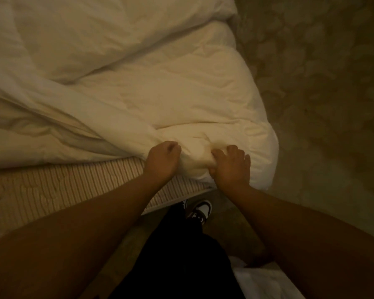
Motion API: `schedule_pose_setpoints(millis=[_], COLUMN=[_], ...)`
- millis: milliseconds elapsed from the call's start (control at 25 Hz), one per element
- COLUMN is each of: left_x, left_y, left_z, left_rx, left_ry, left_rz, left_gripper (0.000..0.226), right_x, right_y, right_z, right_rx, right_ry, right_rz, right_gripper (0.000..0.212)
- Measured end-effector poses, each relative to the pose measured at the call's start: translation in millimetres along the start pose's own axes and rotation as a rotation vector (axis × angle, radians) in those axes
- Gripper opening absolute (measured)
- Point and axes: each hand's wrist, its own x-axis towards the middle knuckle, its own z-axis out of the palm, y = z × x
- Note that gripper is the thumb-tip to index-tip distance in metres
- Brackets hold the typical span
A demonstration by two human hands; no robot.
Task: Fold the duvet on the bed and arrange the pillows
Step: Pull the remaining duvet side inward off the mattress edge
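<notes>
We have both hands at the near corner of the duvet, and both are closed on it. Our left hand has its fingers curled down into the cloth, a bunch of white fabric gathered under the knuckles. Our right hand sits just beside it, thumb and fingers pinching a puffed fold; the fingertips press into the padding and the cloth swells up between the two grips. The two hands are near each other but not touching.

From that held corner the duvet spreads away over the bed. It lies rumpled, with long creases running off to the left of the corner and a deep diagonal fold farther up. Beyond the corner, at the far side, a second thick layer of the same white bedding lies over the first. To the right of the corner the duvet's edge hangs over the side of the bed.

Below the corner, towards us, the ribbed side of the mattress shows bare. Beneath that we see our dark trousers and one black-and-white shoe on the floor, which is patterned and dim to the right of the corner. A bit of white cloth shows at the bottom, its nature unclear.
</notes>
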Motion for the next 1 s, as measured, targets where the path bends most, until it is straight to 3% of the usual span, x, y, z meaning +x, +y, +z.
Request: schedule_pose_setpoints(millis=[80,280,360,480,600,800,880,1000], left_x=[3,0,-14,-27,-22,-16,-22,-34], left_y=[-12,-27,-16,8,33,84,112,145], left_z=[2,0,-4,-11,-13,-6,-11,-12], left_rx=[-0.028,-0.116,-0.213,-0.344,-0.578,-1.269,-1.509,-1.589], left_ry=[0.004,0.172,0.183,0.052,-0.102,0.222,0.08,-0.454], left_rz=[0.041,0.072,-0.035,-0.269,-0.352,-0.616,-0.741,-0.638], left_gripper=[0.035,0.02,0.02,0.031,0.056,0.125,0.124,0.096], right_x=[9,10,3,0,7,20,29,38], right_y=[-5,1,5,-2,-15,-29,-34,-36], right_z=[-1,-24,-51,-101,-142,-192,-211,-239], right_rx=[-0.02,0.105,0.181,0.273,0.238,0.383,0.381,0.403], right_ry=[-0.027,-0.094,-0.06,-0.011,0.005,0.165,0.206,0.246], right_rz=[-0.021,-0.005,0.016,0.009,-0.083,-0.204,-0.236,-0.254], right_gripper=[0.032,0.043,0.04,0.034,0.032,0.029,0.027,0.026])
